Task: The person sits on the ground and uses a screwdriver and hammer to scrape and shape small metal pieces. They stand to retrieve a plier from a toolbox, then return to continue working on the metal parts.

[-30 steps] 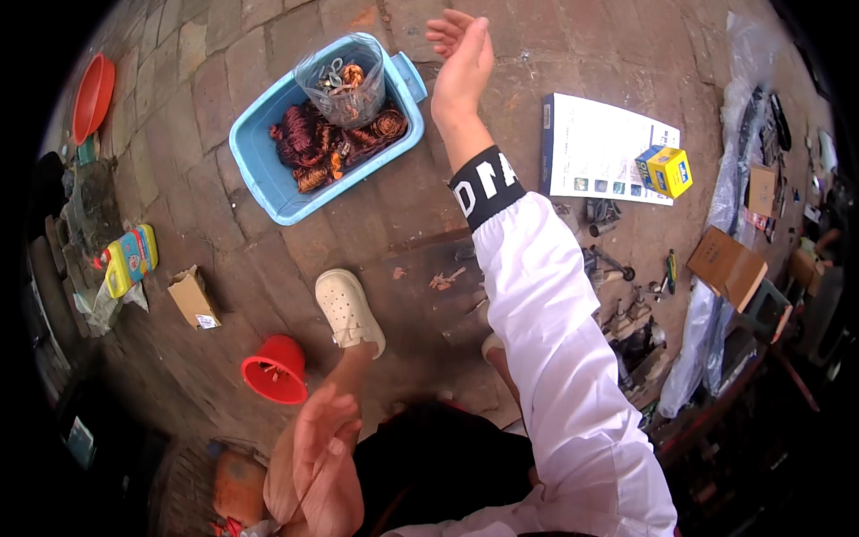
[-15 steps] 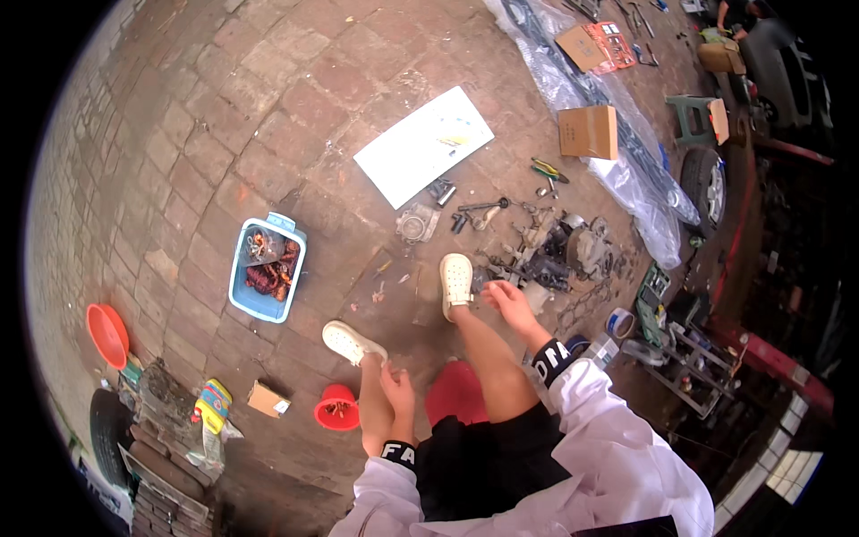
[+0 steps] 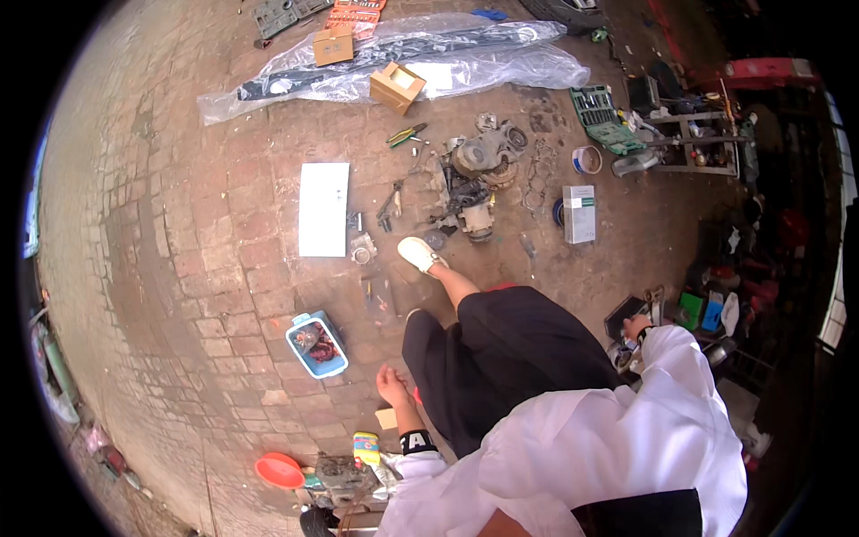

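Observation:
My left hand (image 3: pixel 394 383) hangs beside my dark shorts (image 3: pixel 514 358), fingers loosely bent and apart, holding nothing. Near it on the paving is a light-blue tub (image 3: pixel 338 363) with dark reddish coiled items and a clear container inside. My right hand (image 3: pixel 635 327), small in view at the right, is open with bent fingers, over or beside a dark tray (image 3: pixel 617 313); contact is unclear. A cream clog (image 3: pixel 416 253) on my foot stands below a group of greasy metal parts (image 3: pixel 474 192). A white flat box (image 3: pixel 322 210) lies to their left, without the yellow box seen earlier.
Plastic-wrapped long parts (image 3: pixel 501 67), cardboard boxes (image 3: pixel 394 89) and a green tool case (image 3: pixel 598 121) lie beyond. A metal rack (image 3: pixel 698 143), clutter and a red bar (image 3: pixel 765 69) line the right. An orange basin (image 3: pixel 279 470) and yellow jug (image 3: pixel 365 449) sit at lower left.
The view has swung right and I appear more upright, with the blue tub lower in view. My right hand has moved from outstretched near the tub to my right side.

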Motion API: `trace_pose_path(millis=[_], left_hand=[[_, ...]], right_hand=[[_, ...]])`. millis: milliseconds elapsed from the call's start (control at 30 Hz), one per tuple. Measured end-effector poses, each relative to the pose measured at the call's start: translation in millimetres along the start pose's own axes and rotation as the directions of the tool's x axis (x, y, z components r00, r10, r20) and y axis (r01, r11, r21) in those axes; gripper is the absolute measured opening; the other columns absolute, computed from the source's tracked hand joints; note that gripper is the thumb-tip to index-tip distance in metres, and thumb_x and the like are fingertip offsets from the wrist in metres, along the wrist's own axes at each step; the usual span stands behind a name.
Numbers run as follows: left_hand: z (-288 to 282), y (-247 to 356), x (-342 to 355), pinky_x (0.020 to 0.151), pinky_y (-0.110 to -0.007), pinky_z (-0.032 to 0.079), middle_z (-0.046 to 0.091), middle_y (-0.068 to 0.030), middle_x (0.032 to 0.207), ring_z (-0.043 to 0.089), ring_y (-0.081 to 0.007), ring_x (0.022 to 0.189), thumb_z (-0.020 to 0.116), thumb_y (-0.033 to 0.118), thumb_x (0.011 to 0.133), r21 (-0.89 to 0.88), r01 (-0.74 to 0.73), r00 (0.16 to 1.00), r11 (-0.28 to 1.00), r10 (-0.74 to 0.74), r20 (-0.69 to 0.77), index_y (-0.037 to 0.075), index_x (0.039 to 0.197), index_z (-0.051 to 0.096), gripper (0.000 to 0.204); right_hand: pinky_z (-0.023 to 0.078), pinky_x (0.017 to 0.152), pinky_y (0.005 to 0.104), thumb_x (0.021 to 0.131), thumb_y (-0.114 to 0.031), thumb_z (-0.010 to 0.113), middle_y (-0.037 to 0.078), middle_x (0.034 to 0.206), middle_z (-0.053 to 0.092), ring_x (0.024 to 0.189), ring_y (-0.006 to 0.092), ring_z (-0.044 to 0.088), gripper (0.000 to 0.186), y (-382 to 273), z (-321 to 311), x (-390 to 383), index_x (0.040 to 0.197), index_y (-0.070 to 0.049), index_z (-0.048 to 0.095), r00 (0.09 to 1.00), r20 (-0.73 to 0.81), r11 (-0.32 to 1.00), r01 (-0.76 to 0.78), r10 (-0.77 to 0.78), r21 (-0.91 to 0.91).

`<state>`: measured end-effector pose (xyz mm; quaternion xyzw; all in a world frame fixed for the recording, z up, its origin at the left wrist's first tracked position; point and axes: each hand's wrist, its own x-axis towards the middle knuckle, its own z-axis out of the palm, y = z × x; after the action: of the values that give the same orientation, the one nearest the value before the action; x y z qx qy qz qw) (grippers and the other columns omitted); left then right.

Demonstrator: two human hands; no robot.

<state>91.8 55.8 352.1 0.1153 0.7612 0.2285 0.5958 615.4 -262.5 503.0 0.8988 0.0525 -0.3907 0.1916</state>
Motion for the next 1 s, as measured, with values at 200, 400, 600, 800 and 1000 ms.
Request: trace_pose_path(millis=[200,400,600,800,1000], left_hand=[[-6,20,-43,0.034,-0.021,0.026,0.048,0.0035,0.059,0.037,-0.0057,0.039,0.058,0.009,0.089,0.197,-0.013,0.992,0.980,-0.012,0.124,0.004,0.100,0.060,0.012],[-46,33,-84,0.031,-0.022,0.022,0.036,0.0042,0.044,0.031,-0.0072,0.032,0.044,0.031,0.097,0.443,-0.068,0.973,0.894,-0.039,0.227,0.003,0.084,0.064,0.037],[-49,55,2,0.039,-0.029,0.035,0.049,-0.0028,0.055,0.045,-0.0135,0.045,0.044,0.041,0.097,0.376,-0.549,0.815,0.746,0.379,0.438,0.000,0.092,0.059,0.043],[82,92,-79,0.038,-0.031,0.036,0.041,-0.0027,0.046,0.040,-0.0161,0.036,0.036,0.052,0.094,0.697,-0.621,0.784,0.360,0.292,0.548,-0.001,0.077,0.063,0.062],[222,36,-133,0.035,-0.029,0.035,0.040,-0.0029,0.047,0.041,-0.0149,0.037,0.042,0.047,0.093,0.638,-0.549,0.829,0.540,0.257,0.497,-0.002,0.085,0.064,0.054]], right_hand=[[0.049,0.083,0.0409,0.081,-0.034,0.056,0.016,0.082,0.069,0.086,0.0331,0.065,0.035,17,125,-71,0.087,-0.002,0.070,0.980,0.184,0.994,0.059,-0.074,0.089],[0.051,0.073,0.0414,0.081,-0.032,0.058,0.019,0.081,0.068,0.077,0.0334,0.066,0.033,58,239,-146,0.084,-0.002,0.070,0.982,0.172,0.875,-0.018,-0.075,0.483],[0.050,0.054,0.0324,0.082,-0.023,0.058,0.016,0.071,0.067,0.057,0.0205,0.064,0.027,68,287,-179,0.081,0.003,0.068,0.959,0.272,0.364,-0.283,0.082,0.887],[0.049,0.050,0.0345,0.083,-0.024,0.056,0.016,0.066,0.065,0.056,0.0237,0.063,0.030,92,328,-162,0.077,0.004,0.067,0.954,0.297,0.308,-0.298,0.053,0.903],[0.049,0.051,0.0335,0.083,-0.028,0.054,0.011,0.069,0.068,0.055,0.0186,0.063,0.031,137,349,-91,0.083,0.001,0.067,0.824,0.567,0.040,-0.566,-0.004,0.823]])
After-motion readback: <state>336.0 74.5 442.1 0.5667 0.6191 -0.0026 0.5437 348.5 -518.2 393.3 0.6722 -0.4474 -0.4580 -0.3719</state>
